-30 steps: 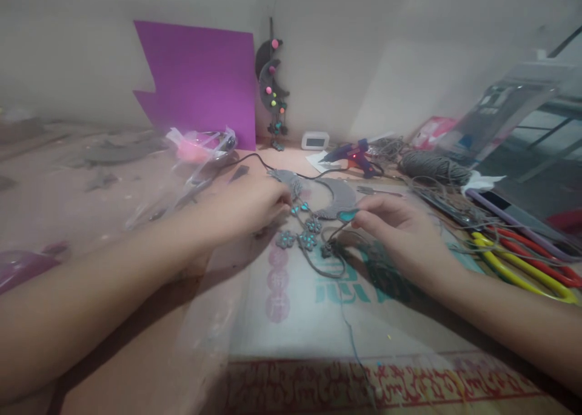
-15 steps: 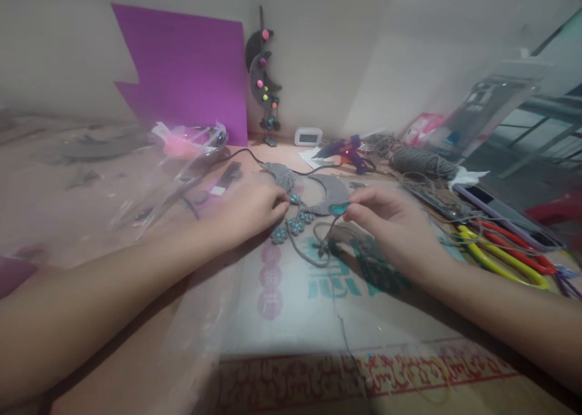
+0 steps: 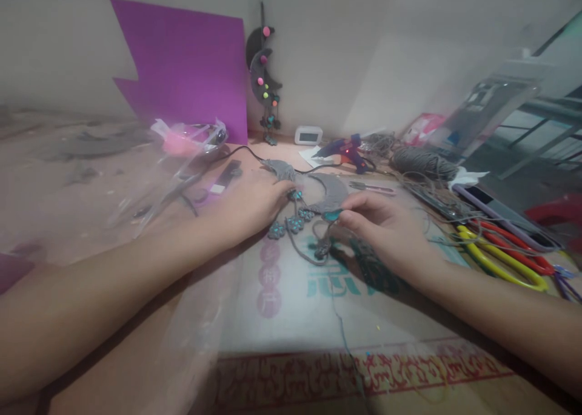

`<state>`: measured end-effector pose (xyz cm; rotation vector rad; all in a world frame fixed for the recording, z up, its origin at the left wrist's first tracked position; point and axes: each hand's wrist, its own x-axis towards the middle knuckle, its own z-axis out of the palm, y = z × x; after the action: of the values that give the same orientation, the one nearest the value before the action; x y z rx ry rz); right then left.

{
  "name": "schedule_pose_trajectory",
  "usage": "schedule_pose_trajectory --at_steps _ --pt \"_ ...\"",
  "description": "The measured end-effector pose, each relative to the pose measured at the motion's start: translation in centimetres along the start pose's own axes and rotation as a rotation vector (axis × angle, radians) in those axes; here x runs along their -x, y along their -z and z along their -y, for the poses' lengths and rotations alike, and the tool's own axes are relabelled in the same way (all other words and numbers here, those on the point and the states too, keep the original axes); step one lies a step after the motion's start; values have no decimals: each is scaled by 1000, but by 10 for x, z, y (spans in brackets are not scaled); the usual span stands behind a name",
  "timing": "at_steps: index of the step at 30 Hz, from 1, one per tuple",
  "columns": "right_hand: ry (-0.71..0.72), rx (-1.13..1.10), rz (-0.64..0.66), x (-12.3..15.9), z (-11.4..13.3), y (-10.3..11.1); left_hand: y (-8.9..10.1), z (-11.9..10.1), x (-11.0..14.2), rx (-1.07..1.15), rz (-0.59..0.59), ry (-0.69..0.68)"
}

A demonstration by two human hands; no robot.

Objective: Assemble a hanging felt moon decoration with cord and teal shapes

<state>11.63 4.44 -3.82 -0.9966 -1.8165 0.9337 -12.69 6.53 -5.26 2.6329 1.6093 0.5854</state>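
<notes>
A grey crescent-shaped craft piece [image 3: 334,192] lies on the table with grey cords and several small teal flower beads [image 3: 293,223] hanging from it. My left hand [image 3: 252,204] rests on the piece's left end, its fingertips pinched at a teal bead by the cord. My right hand [image 3: 386,230] pinches a teal bead [image 3: 331,215] at the crescent's lower tip, thumb and forefinger closed on it. A loop of grey cord [image 3: 313,254] trails between both hands onto the printed mat [image 3: 291,306].
A purple foam sheet [image 3: 188,69] and a dark moon hanging [image 3: 264,72] stand against the wall. A glue gun [image 3: 348,151], a grey yarn ball [image 3: 422,162], a clear bag [image 3: 182,160] and yellow and red scissors [image 3: 504,257] lie about.
My right hand slid slightly left and down with the teal bead. My left hand stayed on the piece's left end. The view shifted a little.
</notes>
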Motion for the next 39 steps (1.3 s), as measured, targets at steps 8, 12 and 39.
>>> schedule_pose_trajectory --at_steps 8,12,39 --pt "26 33 25 -2 1 1 11 4 -2 56 83 106" --pt "11 53 93 -22 1 -6 13 9 -5 188 42 134" --pt "-76 -102 14 -80 -35 -35 19 -1 4 89 276 105"
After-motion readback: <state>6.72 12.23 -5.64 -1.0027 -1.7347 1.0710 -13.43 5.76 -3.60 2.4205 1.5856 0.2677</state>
